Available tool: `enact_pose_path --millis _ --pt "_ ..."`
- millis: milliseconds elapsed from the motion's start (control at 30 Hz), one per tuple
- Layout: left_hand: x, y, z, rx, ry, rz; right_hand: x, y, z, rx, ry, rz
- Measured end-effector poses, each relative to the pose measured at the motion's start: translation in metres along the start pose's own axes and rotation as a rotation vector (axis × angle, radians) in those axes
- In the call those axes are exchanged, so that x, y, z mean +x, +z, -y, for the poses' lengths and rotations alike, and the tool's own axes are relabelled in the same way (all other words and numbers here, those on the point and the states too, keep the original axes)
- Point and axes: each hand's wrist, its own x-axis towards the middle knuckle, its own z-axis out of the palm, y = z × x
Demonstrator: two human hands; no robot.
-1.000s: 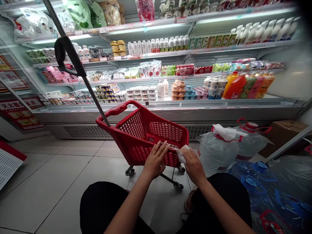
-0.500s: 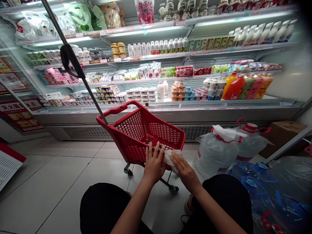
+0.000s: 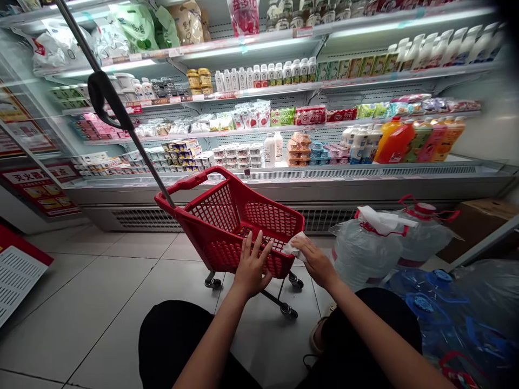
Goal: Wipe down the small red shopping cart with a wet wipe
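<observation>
A red plastic shopping cart [image 3: 265, 216] with perforated basket walls stands in front of me on black casters. My left hand [image 3: 252, 268] lies against its near side wall, fingers spread and holding nothing. With bent fingers, my right hand [image 3: 316, 260] grips a white cloth or tissue [image 3: 294, 244] at the basket's right end corner. The cloth touches the rim there, and part of it is hidden under the fingers. Inside the basket, only the slotted floor shows. A long pole with a black grip [image 3: 107, 100] rises from the cart's handle end toward the upper left.
A refrigerated display [image 3: 162, 192] stocked with bottles, cups and bags runs behind the cart. Large water jugs in plastic [image 3: 365, 254], blue-capped jugs [image 3: 430, 302] and a cardboard box [image 3: 482, 219] crowd the right. A red-and-white panel [image 3: 20, 273] stands at the left on the tiled floor.
My right hand has moved right and slightly up with the white cloth, from the near side wall to the end corner. My left hand remains on the wall, its fingers more spread.
</observation>
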Motion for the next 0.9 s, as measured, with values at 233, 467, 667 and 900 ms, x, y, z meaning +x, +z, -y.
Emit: enact_pose_path --millis 233,467,667,900 --pt "-0.012 -0.005 -0.007 -0.012 0.001 -0.024 -0.026 0.002 0.023 0.006 0.02 -0.049" --pt "-0.012 -0.005 -0.014 -0.021 0.02 -0.038 -0.041 -0.005 0.068 -0.026 0.025 -0.063" --pt "-0.015 -0.005 -0.011 -0.031 -0.049 -0.06 -0.032 0.001 0.103 -0.086 -0.043 -0.056" --pt "-0.022 -0.017 0.027 -0.025 -0.04 0.017 -0.013 0.016 0.129 -0.105 -0.129 0.056"
